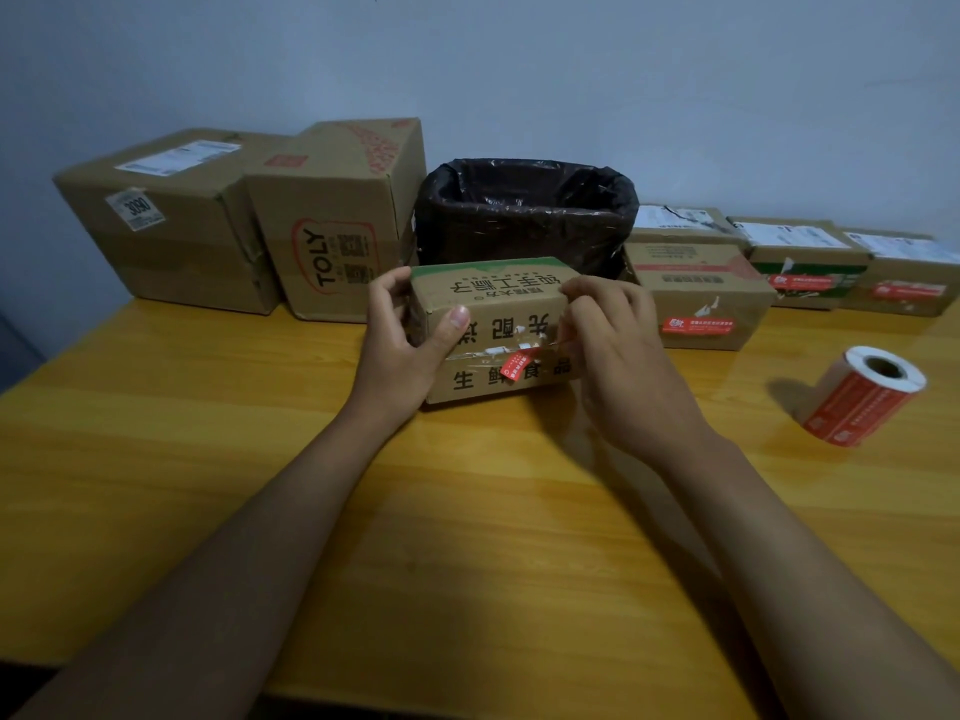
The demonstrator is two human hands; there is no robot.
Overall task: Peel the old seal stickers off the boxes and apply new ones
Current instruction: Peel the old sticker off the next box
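The small box (493,330) stood on the yellow wooden surface (467,511), just in front of the bin lined with a black bag (524,210). My left hand (410,345) gripped the box's left end, thumb curled over its near face. My right hand (613,345) pinched at the taped seam on the right, where the red seal sticker (519,365) hung partly peeled. The roll of new red stickers (865,394) lay on its side, well apart to the right. Larger boxes (249,215) stood at the back left; further sealed boxes (779,267) lined the back right.
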